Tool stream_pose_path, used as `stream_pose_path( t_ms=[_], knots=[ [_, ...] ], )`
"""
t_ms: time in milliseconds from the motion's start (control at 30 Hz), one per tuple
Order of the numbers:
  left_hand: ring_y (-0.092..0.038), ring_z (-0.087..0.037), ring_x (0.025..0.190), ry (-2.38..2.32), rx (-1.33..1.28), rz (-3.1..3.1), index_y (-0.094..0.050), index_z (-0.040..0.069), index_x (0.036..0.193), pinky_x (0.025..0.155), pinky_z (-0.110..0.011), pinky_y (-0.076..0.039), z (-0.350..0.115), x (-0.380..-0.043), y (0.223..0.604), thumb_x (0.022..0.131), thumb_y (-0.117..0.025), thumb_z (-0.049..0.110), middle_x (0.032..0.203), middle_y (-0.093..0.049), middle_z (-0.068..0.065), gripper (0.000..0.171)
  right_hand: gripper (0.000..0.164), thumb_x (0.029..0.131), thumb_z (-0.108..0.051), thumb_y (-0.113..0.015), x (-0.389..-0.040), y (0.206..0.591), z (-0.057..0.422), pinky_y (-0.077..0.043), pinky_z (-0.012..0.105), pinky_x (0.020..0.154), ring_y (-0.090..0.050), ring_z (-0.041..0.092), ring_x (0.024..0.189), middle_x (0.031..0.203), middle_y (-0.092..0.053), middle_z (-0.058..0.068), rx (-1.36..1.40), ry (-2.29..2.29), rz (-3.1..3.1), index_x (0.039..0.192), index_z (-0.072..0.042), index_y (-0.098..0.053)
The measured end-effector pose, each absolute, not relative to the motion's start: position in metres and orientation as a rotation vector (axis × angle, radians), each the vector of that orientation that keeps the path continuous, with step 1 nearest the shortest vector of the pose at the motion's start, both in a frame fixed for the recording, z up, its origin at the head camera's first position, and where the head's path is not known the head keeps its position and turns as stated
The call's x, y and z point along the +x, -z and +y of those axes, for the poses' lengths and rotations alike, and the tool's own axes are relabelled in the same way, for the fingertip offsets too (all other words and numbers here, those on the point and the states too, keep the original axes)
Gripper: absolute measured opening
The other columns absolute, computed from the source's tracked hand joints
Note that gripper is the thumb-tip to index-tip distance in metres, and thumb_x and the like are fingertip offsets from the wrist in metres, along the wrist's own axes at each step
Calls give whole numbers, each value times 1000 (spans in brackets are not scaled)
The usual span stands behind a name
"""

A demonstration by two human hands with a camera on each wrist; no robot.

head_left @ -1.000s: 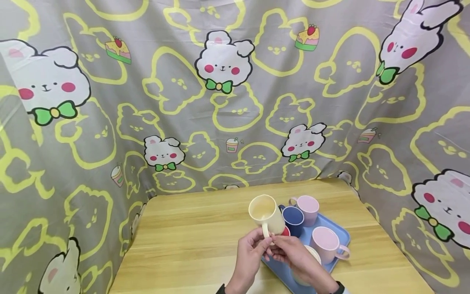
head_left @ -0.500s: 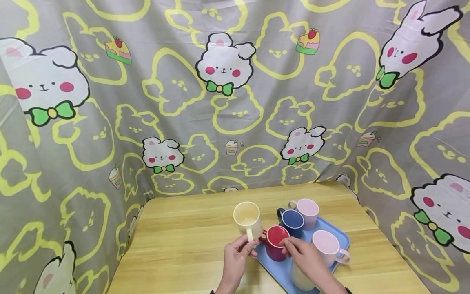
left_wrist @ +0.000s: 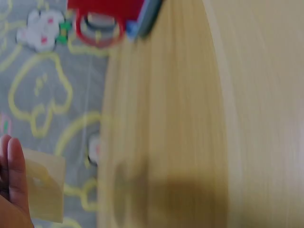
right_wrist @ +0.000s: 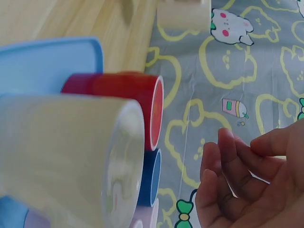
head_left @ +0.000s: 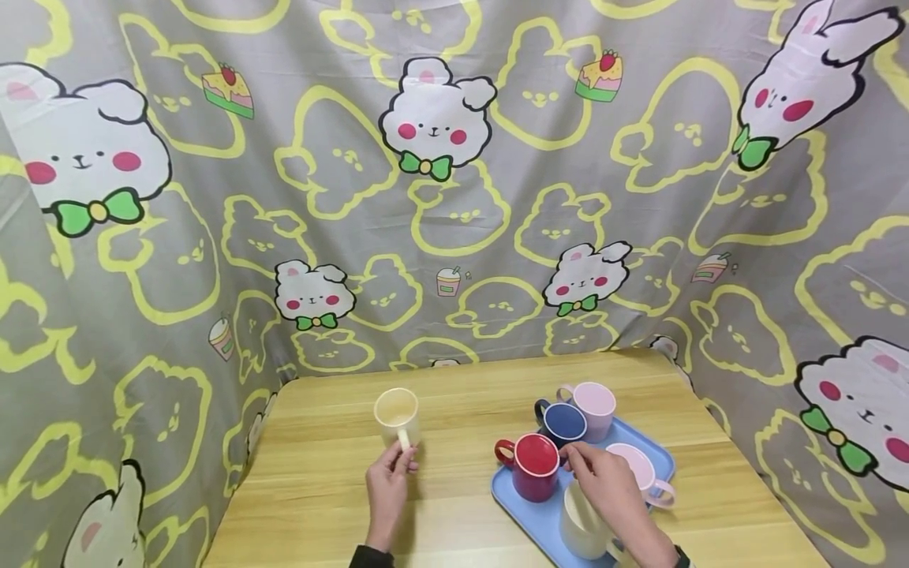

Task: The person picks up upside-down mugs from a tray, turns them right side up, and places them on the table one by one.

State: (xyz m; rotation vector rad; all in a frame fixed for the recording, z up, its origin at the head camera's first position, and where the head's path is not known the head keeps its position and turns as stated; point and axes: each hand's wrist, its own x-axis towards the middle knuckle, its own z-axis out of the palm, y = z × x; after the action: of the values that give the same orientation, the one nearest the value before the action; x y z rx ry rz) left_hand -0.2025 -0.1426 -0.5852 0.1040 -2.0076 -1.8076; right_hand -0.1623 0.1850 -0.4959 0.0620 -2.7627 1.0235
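My left hand [head_left: 387, 483] pinches the handle of a cream mug [head_left: 396, 414], held upright over the left part of the wooden table. In the left wrist view that mug [left_wrist: 50, 187] stands out beyond the fingers [left_wrist: 17, 171], and its shadow falls on the tabletop. Over the blue tray [head_left: 517, 511] hovers my right hand [head_left: 607, 483], its fingers loosely curled and holding nothing. Below it is a second cream mug [head_left: 582, 530], partly covered by the hand and wrist. A red mug [head_left: 536, 475] stands on the tray just left of the right fingertips.
Behind the red mug are a dark blue mug [head_left: 564, 423] and a pink mug [head_left: 596, 404]. Another pink mug [head_left: 635, 464] sits on the tray's right side, handle outward. A grey patterned curtain [head_left: 433, 213] encloses the table [head_left: 312, 473] at the back and sides.
The hands have parted. My left hand has carried the cream mug left, away from the tray, while my right hand has let go of it and moved right over the tray.
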Motion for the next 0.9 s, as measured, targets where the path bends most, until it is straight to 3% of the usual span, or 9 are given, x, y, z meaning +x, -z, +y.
stream_pose_path(
  t_ms=[333, 533, 900],
  knots=[
    [-67, -10, 67, 1712, 323, -2056, -65, -18, 118, 64, -24, -59, -219, -208, 606, 95, -64, -7, 99, -69, -35, 25, 19, 101, -16, -59, -164, 500, 204, -47, 37, 70, -60, 14, 74, 75, -66, -7, 19, -946, -2741, 93, -18, -76],
    [-67, -9, 67, 1666, 337, -2098, -62, -20, 120, 65, -23, -59, -249, -208, 619, 97, -61, -7, 99, -69, -36, 27, 21, 101, -17, -58, -165, 501, 207, -46, 37, 70, -57, 13, 72, 72, -63, -9, 34, -917, -2723, 90, -19, -75],
    [-69, -15, 71, 1578, 436, -2205, -64, -16, 117, 64, -26, -60, -266, -205, 620, 100, -60, -2, 100, -70, -31, 22, 18, 97, -28, -69, -165, 504, 209, -53, 44, 79, -69, 21, 85, 85, -74, -4, 35, -926, -2758, 101, -14, -78]
  ],
)
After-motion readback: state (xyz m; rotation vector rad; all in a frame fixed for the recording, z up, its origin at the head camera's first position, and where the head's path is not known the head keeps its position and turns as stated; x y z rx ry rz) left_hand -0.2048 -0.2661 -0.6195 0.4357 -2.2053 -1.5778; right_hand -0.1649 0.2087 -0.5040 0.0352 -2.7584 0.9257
